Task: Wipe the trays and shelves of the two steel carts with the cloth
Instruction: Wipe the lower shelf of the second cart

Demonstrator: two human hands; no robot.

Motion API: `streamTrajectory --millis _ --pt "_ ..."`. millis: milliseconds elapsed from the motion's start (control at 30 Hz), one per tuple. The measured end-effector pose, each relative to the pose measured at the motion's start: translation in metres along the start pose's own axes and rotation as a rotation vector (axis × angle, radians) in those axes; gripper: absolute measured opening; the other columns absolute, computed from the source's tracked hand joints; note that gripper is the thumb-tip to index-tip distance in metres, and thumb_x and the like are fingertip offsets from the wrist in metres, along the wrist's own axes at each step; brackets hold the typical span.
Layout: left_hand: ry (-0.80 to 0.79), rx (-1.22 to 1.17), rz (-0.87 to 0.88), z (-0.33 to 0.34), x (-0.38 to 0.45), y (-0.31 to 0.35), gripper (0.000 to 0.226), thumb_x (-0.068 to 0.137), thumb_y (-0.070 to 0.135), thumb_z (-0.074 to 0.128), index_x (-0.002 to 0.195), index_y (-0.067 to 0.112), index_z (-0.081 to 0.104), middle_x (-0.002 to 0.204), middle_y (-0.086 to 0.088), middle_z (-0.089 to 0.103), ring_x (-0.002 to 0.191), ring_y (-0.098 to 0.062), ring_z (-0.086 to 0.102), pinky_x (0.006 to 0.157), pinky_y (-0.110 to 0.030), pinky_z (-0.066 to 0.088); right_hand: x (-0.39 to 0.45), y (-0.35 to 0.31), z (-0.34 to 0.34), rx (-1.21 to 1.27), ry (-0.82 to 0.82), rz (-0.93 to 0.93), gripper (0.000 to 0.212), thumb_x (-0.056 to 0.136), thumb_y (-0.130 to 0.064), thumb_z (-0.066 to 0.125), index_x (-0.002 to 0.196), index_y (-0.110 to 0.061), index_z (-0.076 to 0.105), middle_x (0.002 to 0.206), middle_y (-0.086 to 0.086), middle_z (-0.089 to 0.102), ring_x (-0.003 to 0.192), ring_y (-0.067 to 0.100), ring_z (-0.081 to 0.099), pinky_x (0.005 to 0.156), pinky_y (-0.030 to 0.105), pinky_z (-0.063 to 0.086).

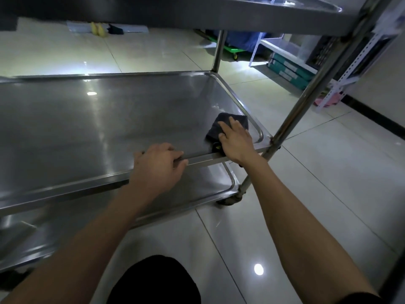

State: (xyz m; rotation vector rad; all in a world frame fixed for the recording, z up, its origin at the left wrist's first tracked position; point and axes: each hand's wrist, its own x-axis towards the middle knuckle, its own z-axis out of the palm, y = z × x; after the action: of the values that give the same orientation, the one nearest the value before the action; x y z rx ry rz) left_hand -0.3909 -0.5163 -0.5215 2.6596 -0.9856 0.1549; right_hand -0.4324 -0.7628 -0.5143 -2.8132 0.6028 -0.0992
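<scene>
Progress: the wipe is on the middle shelf of the three-tier stainless steel cart (109, 119), at its near right corner; I judge the task well short of done.
Done so far: cannot tell which part of this shelf is already clean; its sheen is even all over.
Left to do: the lower steel shelf (197, 189) shows beneath, the top steel tray (263, 9) above; no second cart is in view.
Cloth: a dark grey folded cloth (221, 125) lies flat on the middle shelf, tight in the corner beside the raised rim.
Right grip: the right hand (236, 143) presses palm-down on the cloth, fingers spread flat over it, covering its near half.
Left grip: the left hand (157, 165) curls over the shelf's front rim, steadying the cart, just beside the cloth but not touching it.
</scene>
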Motion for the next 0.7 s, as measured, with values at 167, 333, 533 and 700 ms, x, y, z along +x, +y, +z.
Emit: streamTrajectory --millis 167,333,533,700 --pt "0.089 0.009 -0.165 -0.029 -0.021 -0.064 0.031 0.09 0.046 0.054 0.107 0.026 0.071 0.114 -0.001 0.065 0.11 -0.029 0.056 0.091 -0.046 0.046 0.0 -0.056 0.019 0.001 -0.066 -0.11 0.051 0.107 -0.037 0.026 0.157 -0.03 0.021 0.168 0.004 0.005 0.154 0.025 0.003 0.124 0.049 0.006" --pt "0.118 0.115 -0.31 -0.053 -0.055 -0.119 0.022 0.093 0.036 0.057 0.103 0.024 0.073 0.114 -0.001 0.064 0.111 -0.029 0.054 0.087 -0.046 0.042 0.004 -0.151 0.047 0.057 -0.135 -0.283 0.052 0.107 -0.037 0.026 0.158 -0.032 0.018 0.168 0.002 -0.003 0.154 0.022 -0.004 0.123 0.047 -0.002" --pt "0.118 0.113 -0.277 -0.053 -0.07 -0.139 0.027 0.097 0.04 0.052 0.113 0.031 0.072 0.119 0.007 0.062 0.111 -0.021 0.055 0.085 -0.042 0.044 0.003 -0.236 0.075 0.072 -0.181 -0.486 0.051 0.106 -0.036 0.025 0.157 -0.032 0.019 0.168 0.002 -0.001 0.154 0.022 -0.004 0.122 0.048 -0.004" --pt "0.032 0.089 -0.331 -0.061 -0.061 -0.134 0.029 0.095 0.038 0.05 0.11 0.026 0.071 0.12 0.003 0.06 0.112 -0.024 0.053 0.086 -0.042 0.043 0.012 -0.222 0.069 0.091 -0.179 -0.508 0.051 0.107 -0.034 0.026 0.157 -0.032 0.02 0.168 0.0 0.003 0.154 0.021 0.001 0.122 0.045 0.002"
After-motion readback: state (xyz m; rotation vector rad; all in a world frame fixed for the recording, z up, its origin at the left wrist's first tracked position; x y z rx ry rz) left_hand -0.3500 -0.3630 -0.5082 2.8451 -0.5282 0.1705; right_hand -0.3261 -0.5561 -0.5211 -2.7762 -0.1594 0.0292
